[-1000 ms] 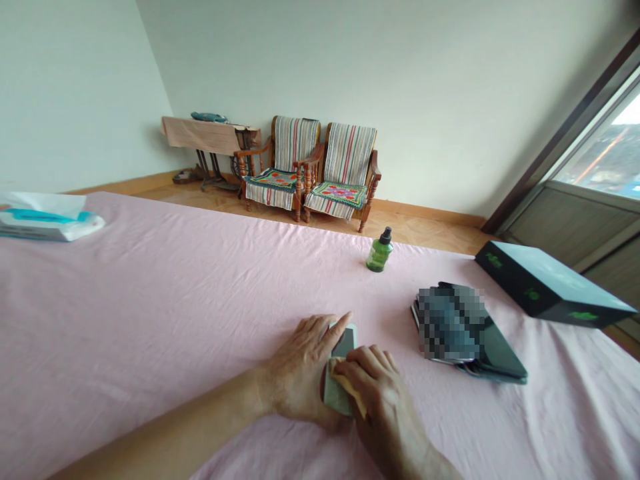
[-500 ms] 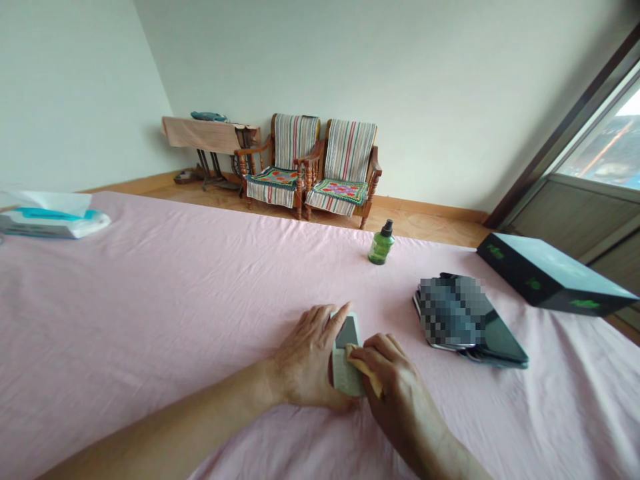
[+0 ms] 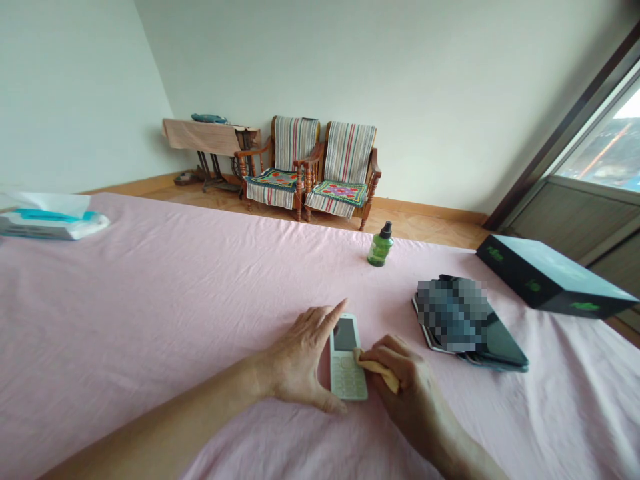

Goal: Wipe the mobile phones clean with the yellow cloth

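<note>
A white keypad phone (image 3: 349, 378) lies face up on the pink sheet (image 3: 200, 287), its dark screen towards the far side. My left hand (image 3: 303, 363) is spread around the phone's left side, thumb near the lower end and a finger by the upper end; it grips nothing. Bunched in my right hand (image 3: 407, 380) is a yellowish cloth (image 3: 383, 372). The cloth's tip reaches the phone's right edge, just beside the screen's lower corner. My right fingers are closed on the cloth and partly hide it.
A green spray bottle (image 3: 381, 248) stands beyond the phone. To the right lie a dark tablet (image 3: 503, 337), a partly blurred stack beside it, and a black box (image 3: 555, 277). A tissue pack (image 3: 65, 225) is at far left. Two wooden chairs (image 3: 340, 167) stand by the wall.
My left hand has loosened from the phone and shifted slightly left, fingers apart. My right hand has drawn the cloth rightwards off the keypad to the edge, uncovering more of the phone.
</note>
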Motion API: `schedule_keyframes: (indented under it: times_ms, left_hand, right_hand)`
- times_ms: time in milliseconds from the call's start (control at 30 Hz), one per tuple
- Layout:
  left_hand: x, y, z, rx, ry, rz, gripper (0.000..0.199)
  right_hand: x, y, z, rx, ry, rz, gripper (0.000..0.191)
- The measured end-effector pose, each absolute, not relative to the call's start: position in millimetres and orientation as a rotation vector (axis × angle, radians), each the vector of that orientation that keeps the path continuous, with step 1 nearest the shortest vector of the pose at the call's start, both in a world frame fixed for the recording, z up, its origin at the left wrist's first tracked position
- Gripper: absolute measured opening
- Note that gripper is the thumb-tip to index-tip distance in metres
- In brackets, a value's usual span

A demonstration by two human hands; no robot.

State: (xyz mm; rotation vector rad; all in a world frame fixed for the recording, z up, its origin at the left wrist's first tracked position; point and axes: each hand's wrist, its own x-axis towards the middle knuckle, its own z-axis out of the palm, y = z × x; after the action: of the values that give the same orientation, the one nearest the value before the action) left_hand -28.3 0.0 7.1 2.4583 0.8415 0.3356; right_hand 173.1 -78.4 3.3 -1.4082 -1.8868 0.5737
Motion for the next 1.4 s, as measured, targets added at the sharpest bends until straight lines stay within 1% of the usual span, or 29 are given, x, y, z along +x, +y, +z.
schedule_keyframes:
  times_ms: [133, 367, 600, 700, 800, 933, 1100, 1400]
  left_hand:
    - [-27, -1, 7, 2.444, 0.875, 0.325, 0.138]
    - [-27, -1, 11, 2.432, 0.896, 0.288, 0.136]
    - [-27, -2, 11, 2.443, 0.901, 0.273, 0.136]
    - [-27, -2, 11, 2.453, 0.900, 0.291, 0.135]
    - [-27, -1, 11, 2.453, 0.895, 0.305, 0.134]
    - [-27, 0, 11, 2.457, 0.875, 0.320, 0.133]
    - [-28, -1, 10, 2.438, 0.867, 0.332, 0.131]
    - [-28, 0, 8, 2.453, 0.850, 0.367, 0.131]
  right_hand:
    - [173, -78, 6, -1.429, -1.968, 0.572, 0.023]
    - [175, -82, 12, -1.384, -2.109, 0.560, 0.028]
    - [174, -91, 30, -1.372, -2.129, 0.726, 0.030]
    - [175, -93, 36, -1.336, -2.125, 0.838, 0.035]
    - [176, -89, 33, -1.342, -2.015, 0.729, 0.037]
    - [174, -78, 18, -1.318, -1.921, 0.496, 0.029]
    - [171, -72, 9, -1.291, -2.037, 0.492, 0.031]
    - [171, -80, 21, -1.376, -2.219, 0.411, 0.030]
